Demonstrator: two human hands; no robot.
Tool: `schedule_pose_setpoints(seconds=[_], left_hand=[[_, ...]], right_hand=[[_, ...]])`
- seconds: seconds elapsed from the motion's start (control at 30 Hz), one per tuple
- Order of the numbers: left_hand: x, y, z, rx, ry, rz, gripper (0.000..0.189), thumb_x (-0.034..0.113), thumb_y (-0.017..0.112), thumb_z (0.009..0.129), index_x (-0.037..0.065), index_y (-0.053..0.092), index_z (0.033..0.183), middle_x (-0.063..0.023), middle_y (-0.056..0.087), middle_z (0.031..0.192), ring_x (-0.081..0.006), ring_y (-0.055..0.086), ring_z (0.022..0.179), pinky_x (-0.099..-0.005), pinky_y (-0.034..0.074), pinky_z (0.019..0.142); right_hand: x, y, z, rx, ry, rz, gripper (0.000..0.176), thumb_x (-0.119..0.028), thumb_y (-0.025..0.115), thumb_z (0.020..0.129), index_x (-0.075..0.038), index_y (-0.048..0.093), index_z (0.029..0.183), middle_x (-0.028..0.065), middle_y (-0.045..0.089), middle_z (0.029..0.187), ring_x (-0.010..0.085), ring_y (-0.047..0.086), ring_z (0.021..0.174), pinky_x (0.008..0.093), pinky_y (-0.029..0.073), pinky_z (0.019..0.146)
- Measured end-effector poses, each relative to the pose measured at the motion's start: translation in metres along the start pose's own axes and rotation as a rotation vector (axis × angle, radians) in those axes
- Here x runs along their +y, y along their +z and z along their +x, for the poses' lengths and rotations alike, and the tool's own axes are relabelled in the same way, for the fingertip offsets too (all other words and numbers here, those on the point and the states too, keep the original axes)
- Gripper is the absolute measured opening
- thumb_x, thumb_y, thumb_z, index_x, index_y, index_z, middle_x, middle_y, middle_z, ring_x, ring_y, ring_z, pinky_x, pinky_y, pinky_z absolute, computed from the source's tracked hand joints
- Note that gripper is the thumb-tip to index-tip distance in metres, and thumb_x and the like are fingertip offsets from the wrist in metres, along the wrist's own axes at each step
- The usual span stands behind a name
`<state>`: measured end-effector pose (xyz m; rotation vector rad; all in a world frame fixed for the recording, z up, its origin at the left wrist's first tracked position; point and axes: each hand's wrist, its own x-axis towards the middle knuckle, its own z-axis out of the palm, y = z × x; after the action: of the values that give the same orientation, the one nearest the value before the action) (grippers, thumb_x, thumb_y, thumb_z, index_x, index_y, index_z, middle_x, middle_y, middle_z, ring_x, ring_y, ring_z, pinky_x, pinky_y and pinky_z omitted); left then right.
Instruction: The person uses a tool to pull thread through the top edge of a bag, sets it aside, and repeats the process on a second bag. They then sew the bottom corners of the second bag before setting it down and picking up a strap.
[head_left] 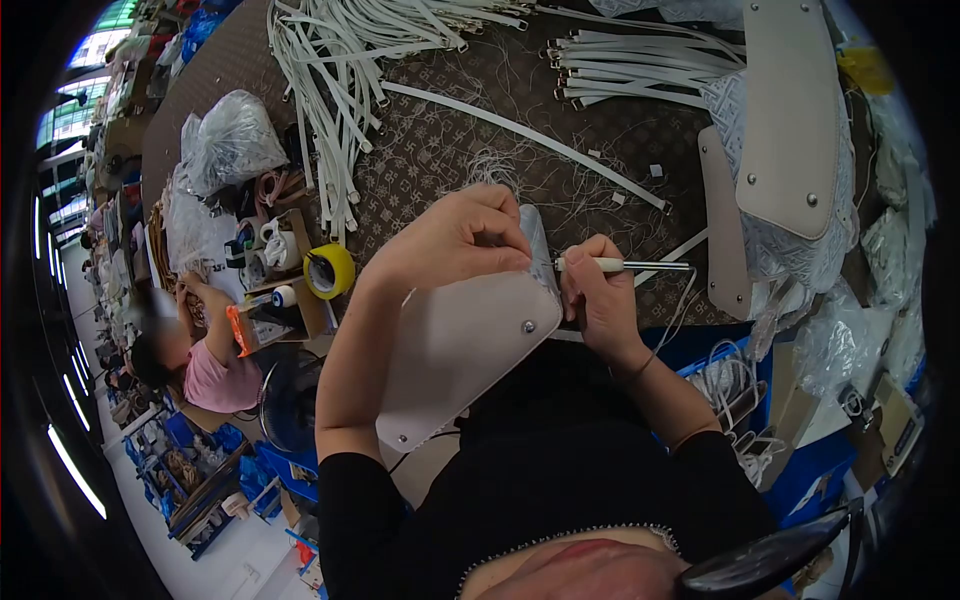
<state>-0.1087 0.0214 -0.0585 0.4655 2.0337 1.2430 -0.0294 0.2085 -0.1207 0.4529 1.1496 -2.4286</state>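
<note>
A light beige bag panel (455, 350) with metal studs lies across my lap, its upper edge under my hands. My left hand (465, 235) is over the panel's top corner with thumb and fingers pinched together; what lies between the fingertips is too small to make out. Close by on the right, my right hand (600, 290) grips a white-handled tool (625, 265) with a metal shaft pointing right. A greyish woven part (537, 240) shows between the two hands.
White straps with buckles (330, 110) are heaped at the top left, more straps (640, 65) at the top right. A bag (790, 120) lies at the right. Yellow tape (328, 271) stands by a box. A person (215, 370) in pink sits at the left.
</note>
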Motion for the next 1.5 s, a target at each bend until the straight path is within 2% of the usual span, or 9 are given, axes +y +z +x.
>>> schedule_pose_setpoints(seconds=[0.17,0.37,0.53,0.63,0.93,1.23,1.37,1.43,1.5], left_hand=[[-0.008,0.001,-0.007,0.095,0.164,0.102,0.011,0.006,0.07,0.071,0.003,0.066,0.08,-0.0029,0.051,0.081,-0.012,0.05,0.073,-0.0236,0.041,0.061],[-0.004,-0.003,-0.012,0.154,0.075,0.043,0.009,0.008,0.068,0.074,0.003,0.066,0.08,-0.0022,0.051,0.08,-0.0121,0.052,0.07,-0.0245,0.042,0.06],[0.002,0.0,-0.003,0.077,-0.111,-0.089,0.012,0.012,0.064,0.08,0.001,0.061,0.08,-0.0018,0.05,0.082,-0.0104,0.051,0.071,-0.0235,0.042,0.061],[-0.011,0.003,-0.001,0.06,-0.028,-0.113,0.014,0.014,0.063,0.081,0.0,0.059,0.08,-0.0016,0.049,0.082,-0.0098,0.051,0.072,-0.0228,0.042,0.062],[-0.017,0.006,0.0,0.071,0.116,-0.106,0.015,0.015,0.062,0.082,0.001,0.058,0.079,-0.0016,0.049,0.08,-0.0099,0.05,0.071,-0.0226,0.04,0.059],[-0.02,0.008,0.005,0.087,0.163,-0.053,0.017,0.015,0.063,0.081,0.0,0.057,0.075,-0.0029,0.05,0.076,-0.0116,0.05,0.065,-0.0237,0.04,0.054],[-0.017,0.005,0.002,0.072,0.159,-0.005,0.015,0.015,0.061,0.082,0.0,0.06,0.079,-0.0024,0.051,0.079,-0.0108,0.05,0.067,-0.0233,0.04,0.054],[-0.013,0.002,-0.001,0.158,0.006,-0.231,0.014,0.014,0.059,0.083,0.001,0.064,0.087,-0.0026,0.053,0.085,-0.0101,0.051,0.071,-0.0227,0.041,0.057],[-0.016,-0.003,-0.004,0.144,0.01,-0.251,0.016,0.014,0.059,0.082,0.002,0.065,0.089,-0.003,0.054,0.089,-0.0102,0.052,0.073,-0.0225,0.041,0.06]], right_hand=[[-0.001,0.004,0.001,-0.01,0.003,-0.022,0.017,-0.016,0.051,0.091,-0.009,0.042,0.078,-0.0006,0.042,0.059,0.0056,0.039,0.049,0.0187,0.033,0.04],[0.001,0.004,0.001,-0.009,-0.026,-0.016,0.02,-0.019,0.056,0.089,-0.007,0.045,0.078,-0.0014,0.047,0.058,0.003,0.039,0.044,0.0176,0.033,0.039],[-0.003,0.009,-0.001,-0.009,-0.132,-0.156,0.013,-0.013,0.058,0.088,-0.004,0.05,0.083,-0.0028,0.05,0.065,0.0008,0.042,0.052,0.0157,0.035,0.046],[-0.003,0.011,-0.002,-0.037,-0.212,-0.245,0.009,-0.01,0.059,0.087,-0.003,0.053,0.085,-0.0035,0.051,0.068,0.0001,0.043,0.058,0.0151,0.036,0.051],[0.002,0.01,0.0,-0.039,-0.243,-0.283,0.009,-0.009,0.062,0.085,-0.002,0.056,0.088,-0.002,0.055,0.075,0.0007,0.046,0.066,0.0146,0.039,0.058],[0.003,0.011,-0.001,-0.029,-0.253,-0.349,0.01,-0.008,0.063,0.084,-0.002,0.056,0.089,-0.0018,0.055,0.076,0.0013,0.047,0.067,0.0153,0.04,0.059],[0.007,0.007,-0.001,-0.008,-0.249,-0.352,0.01,-0.009,0.062,0.084,-0.002,0.056,0.089,-0.0018,0.055,0.076,0.0016,0.047,0.067,0.0153,0.04,0.06],[0.01,0.004,-0.002,0.014,-0.16,-0.14,0.009,-0.01,0.061,0.085,-0.003,0.055,0.088,-0.0018,0.055,0.076,0.002,0.047,0.066,0.0159,0.04,0.06],[0.012,0.003,-0.001,0.017,-0.176,-0.113,0.009,-0.01,0.06,0.086,-0.003,0.055,0.088,-0.002,0.055,0.075,0.0018,0.046,0.065,0.0158,0.039,0.059]])
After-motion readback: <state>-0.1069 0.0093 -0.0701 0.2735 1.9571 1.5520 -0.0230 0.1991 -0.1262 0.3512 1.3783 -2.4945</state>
